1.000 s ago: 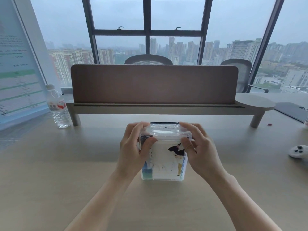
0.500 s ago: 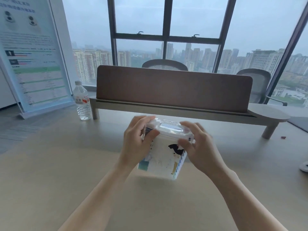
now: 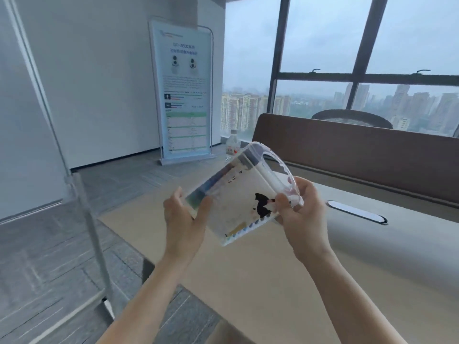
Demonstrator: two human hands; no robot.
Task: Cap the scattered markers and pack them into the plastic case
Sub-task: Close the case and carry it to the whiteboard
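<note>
forearms: both bare, rise from bottom edge of frame toward centre.
left hand point(image 3: 182, 220): centre-left of frame; fingers wrapped round lower left corner of the case, thumb on its front face, other fingers behind, out of sight.
right hand point(image 3: 301, 217): centre-right; fingers curled round the lid end of the case, thumb on the front near the black print.
plastic case point(image 3: 238, 194): clear, held up in the air btwn both hands, centre of frame, tilted w/ lid end toward upper right. Lid is on. White printed sheet w/ a black figure shows thru the front.
markers point(image 3: 244, 228): inside the case; coloured ends show in a row along its lower right edge, more along the upper left edge. Blurred, no count possible.
worktop point(image 3: 273, 281): light wood, below the hands, fills lower right of frame; left edge runs diagonally.
cable port point(image 3: 356, 211): oval, dark w/ pale rim, in the worktop right of the right hand.
floor point(image 3: 49, 256): grey carpet tiles, lower left.
metal frame point(image 3: 82, 194): pale tube stand, left side of frame.
divider panel point(image 3: 360, 155): brown, at far edge of worktop, right of centre.
water bottle point(image 3: 233, 142): clear, partly behind the case's top corner.
banner stand point(image 3: 185, 95): upper centre, small print not legible.
chair back point(image 3: 352, 117): behind the divider.
windows point(image 3: 323, 45): upper right, dark frames, grey sky, tower blocks.
</note>
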